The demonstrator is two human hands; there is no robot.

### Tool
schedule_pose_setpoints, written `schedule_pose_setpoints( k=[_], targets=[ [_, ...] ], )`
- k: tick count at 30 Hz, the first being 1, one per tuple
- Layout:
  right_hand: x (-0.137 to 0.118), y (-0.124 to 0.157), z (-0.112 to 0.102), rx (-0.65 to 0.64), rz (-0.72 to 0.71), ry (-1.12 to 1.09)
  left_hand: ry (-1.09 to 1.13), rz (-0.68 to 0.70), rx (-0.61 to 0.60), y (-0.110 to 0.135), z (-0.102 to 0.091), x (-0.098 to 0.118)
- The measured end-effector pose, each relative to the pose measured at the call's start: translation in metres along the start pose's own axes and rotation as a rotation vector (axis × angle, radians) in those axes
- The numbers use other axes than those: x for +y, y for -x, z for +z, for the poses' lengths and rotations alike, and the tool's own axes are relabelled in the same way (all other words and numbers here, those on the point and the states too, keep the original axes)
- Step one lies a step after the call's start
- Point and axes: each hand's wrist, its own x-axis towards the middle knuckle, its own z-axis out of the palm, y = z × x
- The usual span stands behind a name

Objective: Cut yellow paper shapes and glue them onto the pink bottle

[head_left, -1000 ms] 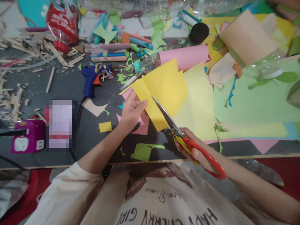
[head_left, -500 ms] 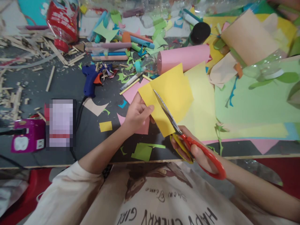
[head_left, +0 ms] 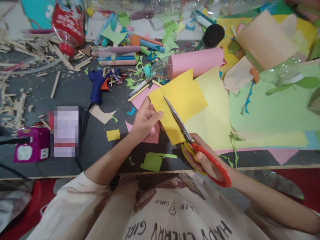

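A sheet of yellow paper (head_left: 186, 95) is pinched at its left edge by my left hand (head_left: 148, 120), thumb on top. My right hand (head_left: 203, 158) grips scissors (head_left: 210, 159) with one red and one yellow handle. Their blades lie across the yellow paper from its lower edge towards the upper left, so a strip stands between the cut and my left hand. Pink paper (head_left: 153, 135) lies under my left hand. Pale yellow sheets (head_left: 215, 113) are beneath and to the right of the piece being cut.
A blue glue gun (head_left: 96, 85) lies left of centre, its cord running by a blurred-out device (head_left: 65, 131) and a purple power adapter (head_left: 31, 145). A bottle wrapped in pink paper (head_left: 197, 62) lies behind the yellow paper. Wood sticks and paper scraps litter the table.
The scissor handles have come closer together, swinging up and left, and the blades have closed further on the yellow paper. The paper's right side has shifted slightly. My left hand keeps its pinch.
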Motion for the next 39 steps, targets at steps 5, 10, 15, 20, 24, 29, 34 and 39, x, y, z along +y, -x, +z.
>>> schedule_pose_setpoints(
  k=[5, 10, 15, 20, 24, 29, 34, 39],
  targets=[
    [-0.007, 0.008, 0.0, 0.007, 0.005, 0.098, 0.001, 0.029, 0.091, 0.0, -0.001, -0.002],
    [-0.003, 0.011, 0.0, 0.049, -0.023, 0.214, -0.079, 0.032, 0.091, 0.002, -0.002, 0.0],
    [-0.007, 0.011, 0.0, 0.022, -0.029, 0.243, -0.082, 0.03, 0.075, 0.004, 0.0, 0.006],
    [-0.017, 0.01, 0.001, -0.028, -0.009, 0.214, -0.109, 0.041, 0.032, 0.003, 0.0, 0.009],
    [-0.011, 0.008, -0.001, -0.079, -0.056, 0.163, -0.158, 0.07, 0.04, 0.003, 0.001, 0.008],
    [-0.002, 0.006, 0.0, -0.112, -0.085, 0.097, -0.278, 0.081, 0.067, 0.006, 0.004, 0.012],
    [0.002, 0.003, 0.006, -0.053, -0.076, 0.001, -0.383, 0.038, 0.076, 0.007, 0.005, 0.016],
    [0.005, -0.001, 0.008, -0.064, -0.087, -0.034, -0.4, 0.063, 0.084, 0.007, 0.005, 0.015]
  ],
)
